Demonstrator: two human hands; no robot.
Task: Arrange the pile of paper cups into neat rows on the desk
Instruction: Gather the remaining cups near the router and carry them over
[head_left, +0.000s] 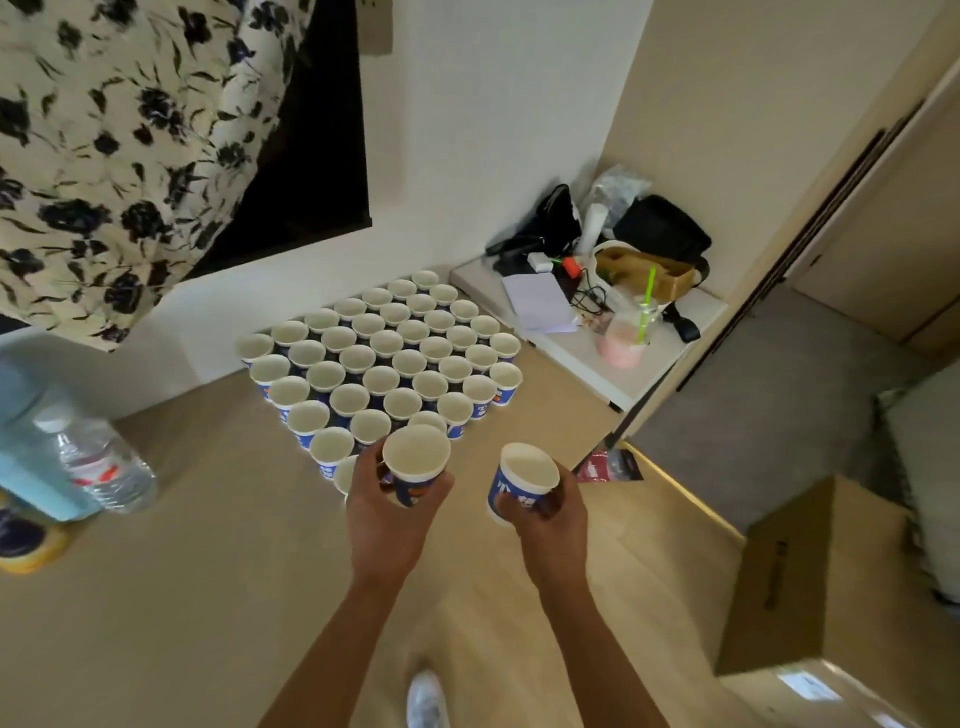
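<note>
Several blue-and-white paper cups stand upright in tight diagonal rows on the pale wooden desk, reaching back to the wall. My left hand grips one upright cup just above the near end of the rows, partly hiding a cup behind it. My right hand holds a second cup, tilted slightly, to the right of the rows and apart from them.
A clear water bottle and a light blue container stand at the desk's left. A white side table at back right carries a pink drink, papers, cables and bags. A cardboard box sits on the floor at right.
</note>
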